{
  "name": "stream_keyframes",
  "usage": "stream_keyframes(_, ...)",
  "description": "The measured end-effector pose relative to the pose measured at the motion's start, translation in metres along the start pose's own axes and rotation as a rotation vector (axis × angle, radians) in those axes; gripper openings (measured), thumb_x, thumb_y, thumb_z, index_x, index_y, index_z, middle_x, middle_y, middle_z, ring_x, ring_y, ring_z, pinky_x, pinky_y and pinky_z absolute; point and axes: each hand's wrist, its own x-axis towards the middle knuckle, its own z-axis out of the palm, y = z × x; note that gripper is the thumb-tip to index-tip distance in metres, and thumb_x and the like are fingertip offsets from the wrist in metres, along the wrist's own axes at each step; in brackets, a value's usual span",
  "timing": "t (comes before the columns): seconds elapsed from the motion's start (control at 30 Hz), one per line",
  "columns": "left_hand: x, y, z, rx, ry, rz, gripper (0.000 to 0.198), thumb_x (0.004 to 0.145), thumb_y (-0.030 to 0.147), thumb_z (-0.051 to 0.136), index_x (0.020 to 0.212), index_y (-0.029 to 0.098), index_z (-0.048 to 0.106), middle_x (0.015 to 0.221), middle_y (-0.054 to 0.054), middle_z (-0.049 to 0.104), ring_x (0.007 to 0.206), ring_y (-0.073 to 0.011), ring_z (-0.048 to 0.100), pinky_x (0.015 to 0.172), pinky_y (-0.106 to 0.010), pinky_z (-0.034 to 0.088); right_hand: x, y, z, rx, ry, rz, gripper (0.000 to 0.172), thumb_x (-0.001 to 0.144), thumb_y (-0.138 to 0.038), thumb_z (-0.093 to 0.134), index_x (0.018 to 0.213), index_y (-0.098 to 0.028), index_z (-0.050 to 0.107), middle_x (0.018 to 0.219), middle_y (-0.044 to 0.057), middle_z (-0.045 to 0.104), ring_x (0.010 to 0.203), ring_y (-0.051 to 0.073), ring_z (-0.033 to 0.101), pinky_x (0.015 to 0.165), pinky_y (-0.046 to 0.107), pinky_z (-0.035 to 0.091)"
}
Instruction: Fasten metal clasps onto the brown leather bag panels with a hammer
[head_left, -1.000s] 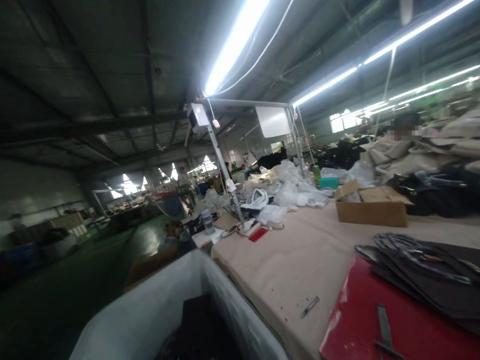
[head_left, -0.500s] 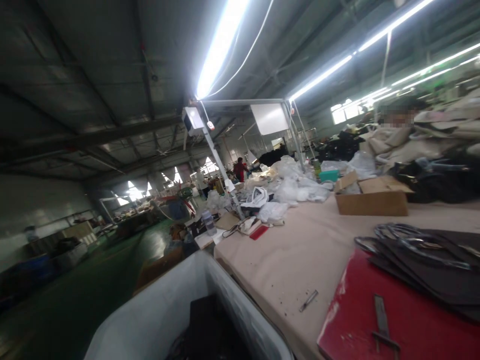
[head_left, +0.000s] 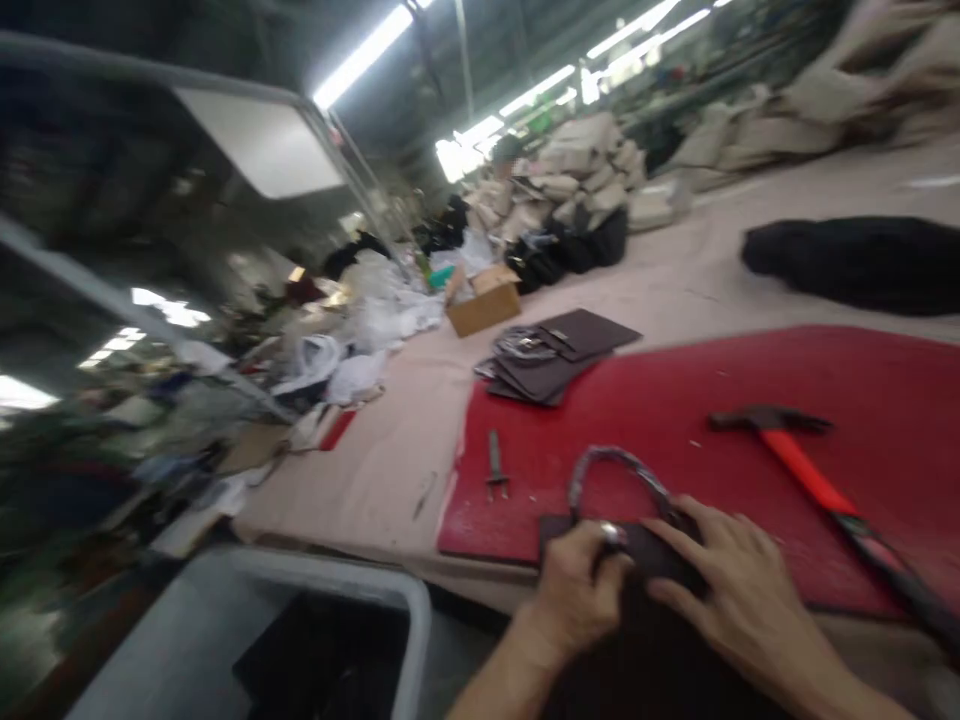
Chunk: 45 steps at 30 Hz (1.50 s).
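A dark brown panel [head_left: 660, 650] with a wrapped, looped handle [head_left: 611, 455] lies over the near edge of a red mat [head_left: 750, 375]. My left hand [head_left: 577, 585] is closed on the panel's top edge near the handle's left end, a ring-like shiny piece at its fingers. My right hand [head_left: 724, 575] rests on the panel by the handle's right end, fingers spread. A hammer [head_left: 806, 470] with an orange and black handle lies to the right. A small forked metal tool [head_left: 495, 465] is on the mat's left part.
Stacked brown panels [head_left: 555, 360] with handles lie at the mat's back left. Behind are a cardboard box [head_left: 484, 305], plastic bags and beige bundles [head_left: 592, 160]. A black bundle [head_left: 855, 262] lies at right. A grey bin [head_left: 424, 620] with dark pieces stands at lower left.
The view has swung right and down. Both hands, the panel under them and the hammer now show; the stack, box and forked tool appear further left in the picture.
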Motion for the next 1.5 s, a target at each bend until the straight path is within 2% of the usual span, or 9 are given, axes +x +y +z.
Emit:
stream_keyframes(0.07, -0.001, -0.010, 0.002, -0.009, 0.002, 0.079, 0.015, 0.090, 0.018, 0.056, 0.101, 0.020, 0.066, 0.095, -0.005, 0.074, 0.089, -0.0191, 0.071, 0.085, -0.031, 0.059, -0.019, 0.000, -0.012, -0.033, -0.180, 0.068, 0.051, 0.075, -0.039, 0.081, 0.122, -0.026, 0.066, 0.134, 0.016, 0.054, 0.121, 0.037, 0.051, 0.101, 0.062, 0.041)
stream_keyframes(0.17, 0.001, -0.022, 0.002, -0.014, 0.055, 0.151, 0.014, 0.090, 0.017, 0.057, 0.100, 0.019, 0.067, 0.096, -0.005, 0.075, 0.089, -0.0180, 0.072, 0.083, -0.029, 0.059, -0.015, -0.006, -0.016, -0.021, -0.262, 0.138, 0.059, 0.072, -0.040, 0.085, 0.125, -0.024, 0.065, 0.138, 0.016, 0.051, 0.125, 0.036, 0.047, 0.108, 0.060, 0.034)
stream_keyframes(0.4, -0.007, -0.023, -0.001, 0.040, 0.119, 0.200, 0.014, 0.091, 0.017, 0.062, 0.103, 0.018, 0.070, 0.097, -0.004, 0.077, 0.089, -0.0167, 0.073, 0.084, -0.028, 0.060, -0.009, -0.014, -0.018, 0.017, -0.263, 0.178, 0.060, 0.068, -0.043, 0.088, 0.122, -0.025, 0.066, 0.137, 0.013, 0.051, 0.124, 0.035, 0.046, 0.111, 0.059, 0.030)
stream_keyframes(0.7, -0.013, -0.031, -0.004, -0.110, 0.135, 0.076, 0.017, 0.092, 0.018, 0.063, 0.108, 0.021, 0.068, 0.102, -0.003, 0.076, 0.095, -0.0176, 0.073, 0.090, -0.032, 0.060, -0.009, -0.012, -0.015, 0.017, -0.267, 0.202, 0.058, 0.068, -0.044, 0.088, 0.121, -0.027, 0.068, 0.137, 0.013, 0.050, 0.125, 0.034, 0.045, 0.112, 0.058, 0.029)
stream_keyframes(0.93, -0.008, -0.021, 0.001, -0.054, 0.134, 0.211, 0.018, 0.089, 0.013, 0.064, 0.105, 0.018, 0.068, 0.100, -0.003, 0.077, 0.092, -0.0159, 0.074, 0.088, -0.027, 0.060, -0.009, -0.012, -0.015, 0.010, -0.255, 0.204, 0.057, 0.068, -0.042, 0.088, 0.120, -0.027, 0.069, 0.136, 0.014, 0.051, 0.126, 0.035, 0.045, 0.111, 0.059, 0.029)
stream_keyframes(1.27, -0.002, -0.017, 0.007, 0.005, 0.129, 0.238, 0.017, 0.090, 0.011, 0.061, 0.104, 0.018, 0.068, 0.096, -0.003, 0.077, 0.089, -0.0142, 0.073, 0.086, -0.023, 0.059, -0.009, -0.013, -0.015, 0.023, -0.263, 0.212, 0.057, 0.069, -0.041, 0.087, 0.120, -0.027, 0.068, 0.137, 0.013, 0.051, 0.126, 0.035, 0.045, 0.112, 0.059, 0.029)
stream_keyframes(1.5, 0.001, -0.016, 0.013, 0.059, 0.120, 0.315, 0.015, 0.092, 0.012, 0.056, 0.101, 0.017, 0.066, 0.094, -0.005, 0.074, 0.087, -0.0145, 0.072, 0.082, -0.024, 0.059, -0.009, -0.013, -0.017, 0.017, -0.268, 0.196, 0.057, 0.069, -0.043, 0.086, 0.120, -0.026, 0.068, 0.135, 0.013, 0.051, 0.122, 0.035, 0.046, 0.111, 0.058, 0.030)
